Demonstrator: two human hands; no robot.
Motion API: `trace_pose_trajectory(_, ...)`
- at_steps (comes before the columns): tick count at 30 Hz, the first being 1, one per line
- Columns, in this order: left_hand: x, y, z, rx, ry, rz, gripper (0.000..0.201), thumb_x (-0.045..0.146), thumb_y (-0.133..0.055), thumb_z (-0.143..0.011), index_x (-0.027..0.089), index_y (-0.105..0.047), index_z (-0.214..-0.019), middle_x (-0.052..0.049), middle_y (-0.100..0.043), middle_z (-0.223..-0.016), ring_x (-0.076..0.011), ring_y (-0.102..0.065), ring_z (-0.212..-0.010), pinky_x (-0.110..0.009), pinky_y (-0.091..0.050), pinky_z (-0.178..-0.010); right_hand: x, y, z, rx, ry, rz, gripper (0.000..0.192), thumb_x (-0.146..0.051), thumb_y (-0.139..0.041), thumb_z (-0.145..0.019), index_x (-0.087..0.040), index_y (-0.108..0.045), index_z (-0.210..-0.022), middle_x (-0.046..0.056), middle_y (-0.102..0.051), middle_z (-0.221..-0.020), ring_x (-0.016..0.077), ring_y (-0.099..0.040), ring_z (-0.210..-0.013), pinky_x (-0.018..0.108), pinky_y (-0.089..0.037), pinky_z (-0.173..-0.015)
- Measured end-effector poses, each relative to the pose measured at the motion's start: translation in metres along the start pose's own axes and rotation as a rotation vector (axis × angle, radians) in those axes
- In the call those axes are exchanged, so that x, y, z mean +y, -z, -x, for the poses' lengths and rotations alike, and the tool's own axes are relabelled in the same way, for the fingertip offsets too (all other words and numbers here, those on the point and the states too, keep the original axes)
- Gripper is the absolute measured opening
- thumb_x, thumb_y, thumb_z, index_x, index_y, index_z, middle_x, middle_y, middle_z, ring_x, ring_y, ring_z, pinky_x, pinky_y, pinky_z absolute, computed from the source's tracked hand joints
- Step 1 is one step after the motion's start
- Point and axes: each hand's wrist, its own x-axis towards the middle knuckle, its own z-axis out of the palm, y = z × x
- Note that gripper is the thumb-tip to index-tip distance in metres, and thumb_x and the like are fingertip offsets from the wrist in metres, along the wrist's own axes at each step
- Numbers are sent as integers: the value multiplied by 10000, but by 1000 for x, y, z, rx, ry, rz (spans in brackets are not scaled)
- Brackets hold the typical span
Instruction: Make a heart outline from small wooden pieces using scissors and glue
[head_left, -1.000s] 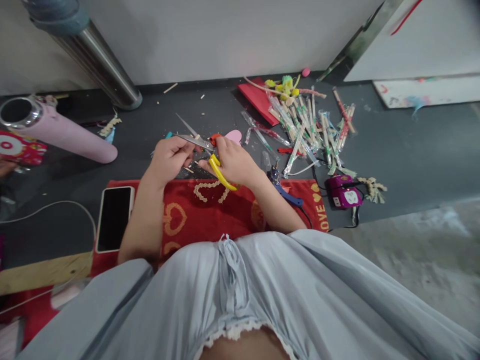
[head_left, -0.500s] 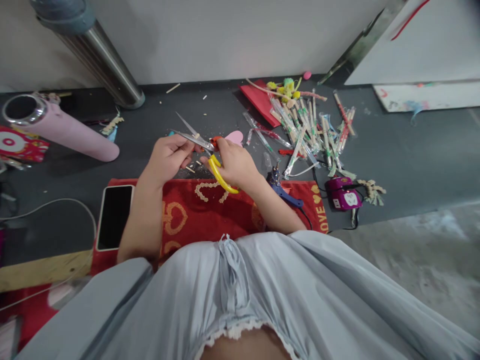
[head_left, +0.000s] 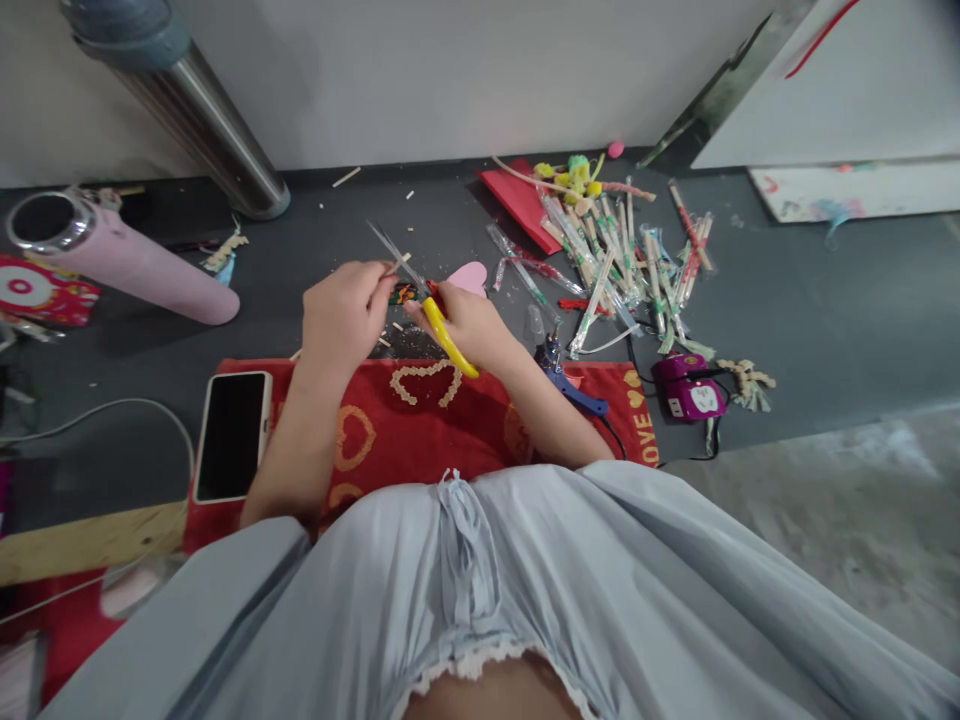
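You've got a steel flask (head_left: 214,125), upper L of frame, w/ a pink bottle (head_left: 161,255) just below it; phone (head_left: 233,437) lower L, on the red towel (head_left: 420,440); purple socket block (head_left: 679,372) mid R, w/ a stained white board (head_left: 802,192) upper R.

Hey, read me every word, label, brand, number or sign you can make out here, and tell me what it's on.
"LOVE", on the red cloth.
Green markings on the wrapped sticks: too small to read.
Markings on the purple box: too small to read.
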Motion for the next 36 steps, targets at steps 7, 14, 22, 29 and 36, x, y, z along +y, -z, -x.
trace_pose_trajectory(7, -11, -7, 2, 10, -136, -73, 365, 391, -367, -1017, 233, -695, -1038, -79, -729, -869, -220, -687, -846, -325, -498, -758, 6, -1, 0, 17, 122, -45, 678, -771, -305, -929, -143, -520, -1068, 155, -681, -1063, 247, -642, -951, 340, -440, -807)
trace_pose_trajectory(14, -12, -1, 3, -13, -186, 97, 311, 354, -418, -979, 236, -704, -941, -69, -764, -999, -210, -705, -929, -311, -529, -825, 17, -7, 1, 121, 254, -6, 727, -820, -287, -891, -153, -453, -1129, 171, -639, -1100, 297, -620, -1047, 449, -486, -923)
trace_pose_trajectory(22, -10, 5, 3, 4, -182, 97, 286, 334, -428, -974, 234, -671, -861, -68, -766, -1025, -216, -699, -963, -311, -527, -833, 9, -5, 4, 121, 203, 2, 717, -793, -250, -922, -143, -478, -1122, 158, -640, -1062, 273, -627, -987, 417, -483, -883)
trace_pose_trajectory(29, -11, 5, 3, -8, -159, 121, 265, 323, -435, -977, 231, -669, -894, -77, -735, -866, -234, -694, -924, -316, -505, -805, 2, -3, 5, 103, 102, 3, 720, -797, -227, -924, -157, -534, -1046, 146, -681, -1019, 240, -623, -870, 342, -440, -750)
trace_pose_trajectory(36, -12, 2, 4, 55, -179, 50, 294, 359, -425, -990, 247, -678, -888, -58, -716, -793, -209, -666, -796, -310, -472, -712, 0, 0, 5, 82, 45, 65, 660, -760, -287, -934, -167, -572, -984, 125, -695, -932, 234, -614, -763, 327, -390, -660)
